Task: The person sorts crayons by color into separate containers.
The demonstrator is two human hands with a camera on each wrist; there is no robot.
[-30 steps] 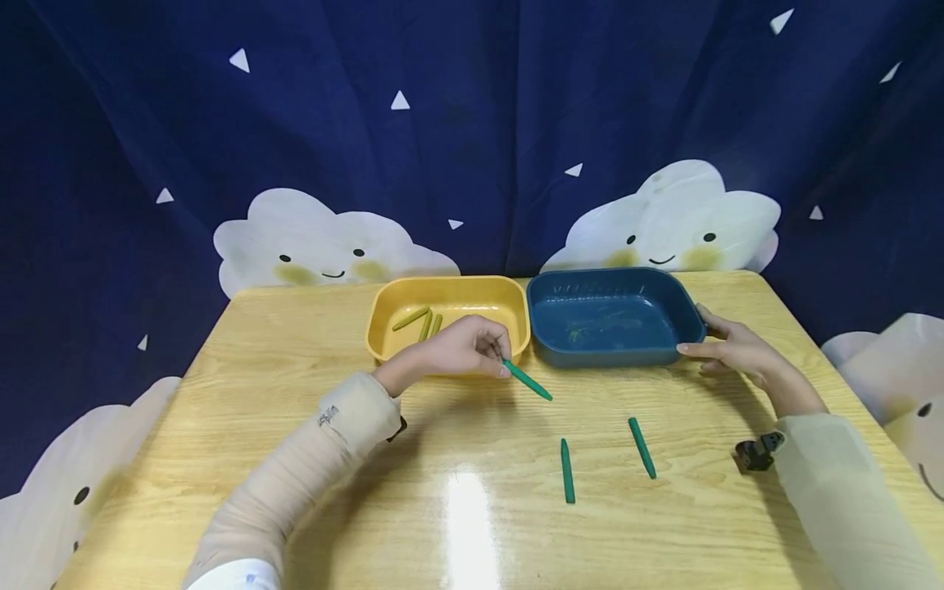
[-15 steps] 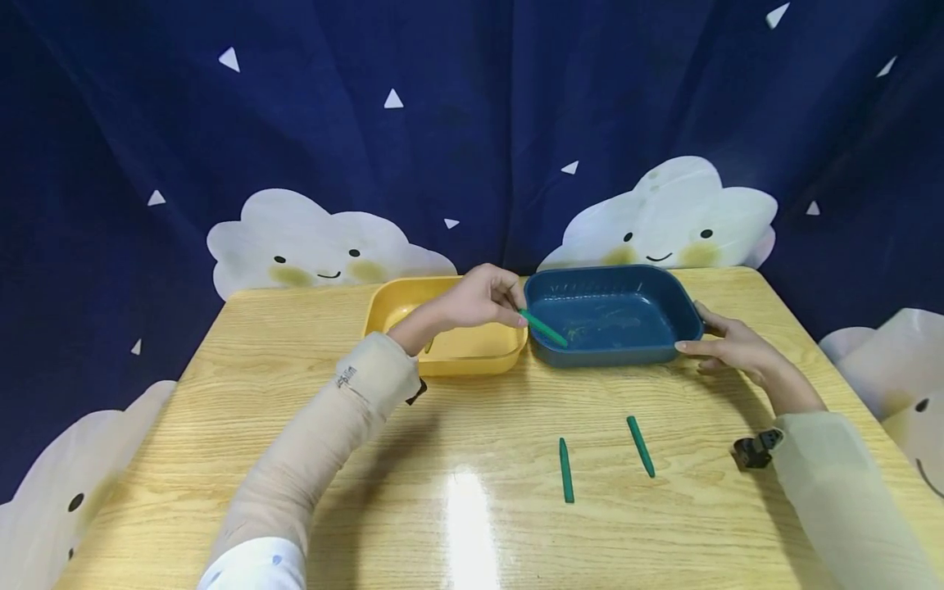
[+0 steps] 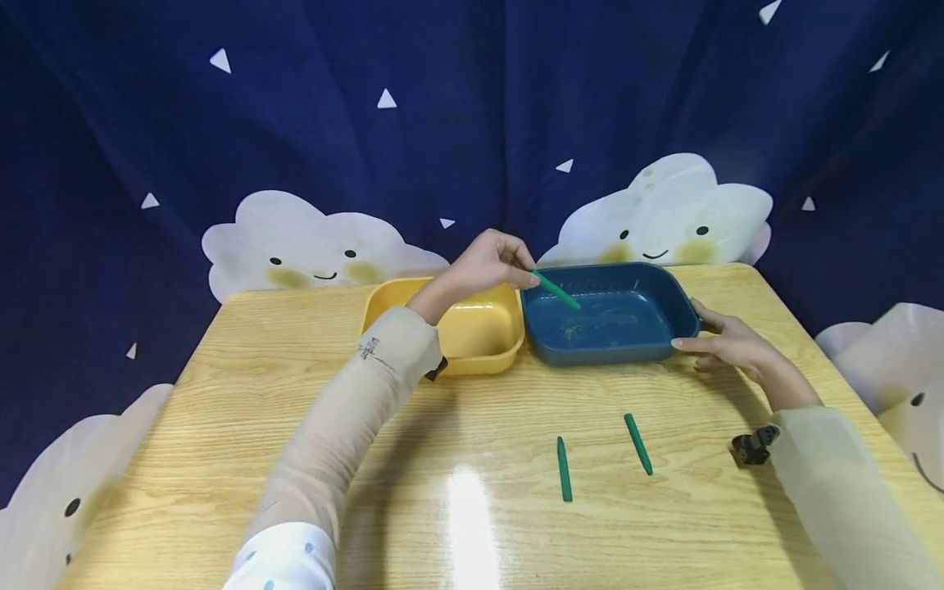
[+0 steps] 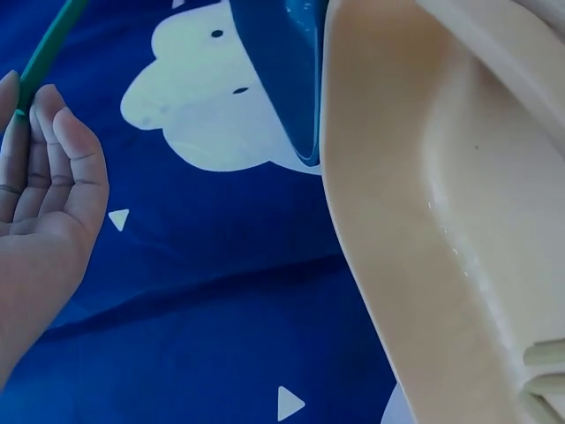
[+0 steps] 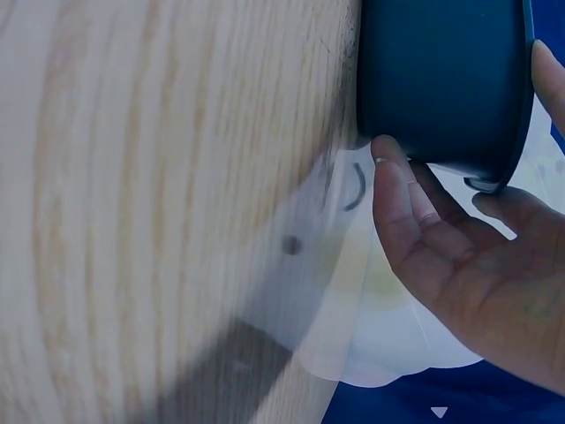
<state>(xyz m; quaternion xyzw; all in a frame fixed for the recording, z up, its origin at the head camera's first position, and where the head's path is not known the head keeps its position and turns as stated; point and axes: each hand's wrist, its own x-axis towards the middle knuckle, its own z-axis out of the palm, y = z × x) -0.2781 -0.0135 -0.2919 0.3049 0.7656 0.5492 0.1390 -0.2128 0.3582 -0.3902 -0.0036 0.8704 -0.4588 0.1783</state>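
Observation:
A green crayon point(image 3: 556, 288) is pinched between the thumb and fingertips of my left hand point(image 3: 496, 264). It slants down over the left part of the blue bin point(image 3: 612, 354), apart from its floor. In the left wrist view the left hand point(image 4: 48, 177) shows its palm, with the crayon point(image 4: 48, 49) sticking up from the fingertips. My right hand point(image 3: 733, 344) holds the blue bin's right end, its thumb at the near rim. The right wrist view shows those fingers point(image 5: 402, 199) against the bin's outer wall point(image 5: 441, 79).
Left of the blue bin stands a yellow bin point(image 3: 479, 365), partly hidden by the left forearm. Yellow crayons point(image 4: 547, 353) lie in it. Two green crayons point(image 3: 564, 469) point(image 3: 637, 443) lie on the wooden table point(image 3: 295, 393). A dark blue curtain point(image 3: 457, 106) hangs behind.
My left hand has carried the green crayon up and away from me, from in front of the yellow bin to above the blue bin. The right hand stays at the blue bin's end.

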